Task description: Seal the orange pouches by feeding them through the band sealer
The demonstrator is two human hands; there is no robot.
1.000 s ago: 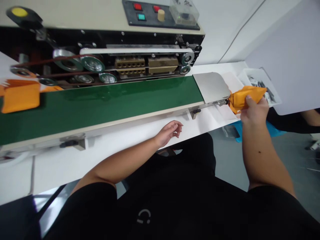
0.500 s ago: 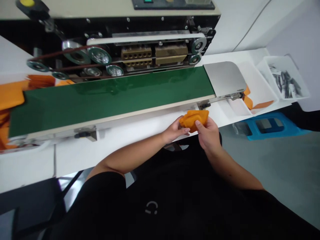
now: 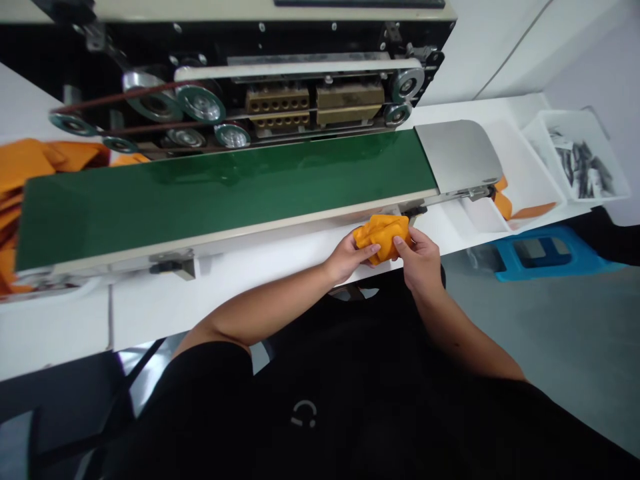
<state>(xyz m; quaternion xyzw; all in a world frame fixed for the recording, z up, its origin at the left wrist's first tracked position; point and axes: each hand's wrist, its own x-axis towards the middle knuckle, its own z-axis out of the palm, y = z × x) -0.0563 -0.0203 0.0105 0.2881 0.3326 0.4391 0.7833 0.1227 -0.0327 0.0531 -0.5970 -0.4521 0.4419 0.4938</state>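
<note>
An orange pouch, soft and creased, is held between both hands just in front of the conveyor's front edge. My left hand grips its left side, thumb lying on the face towards me. On the other side my right hand pinches the pouch with the thumb in front and the fingers behind. What the pouch contains, if anything, is hidden. Beyond the hands runs the green conveyor belt of a sealing machine, ending at a metal plate on the right.
Pulleys and belts of the sealing machine stand behind the conveyor. Orange pouches are heaped at the left end. To the right are a white bin with orange pieces and another bin with grey-black packets. A blue stool stands below.
The pouch has turned and bunched up between the hands. My left thumb has come onto its front, and my right fingers have shifted along its right edge. The view has moved slightly.
</note>
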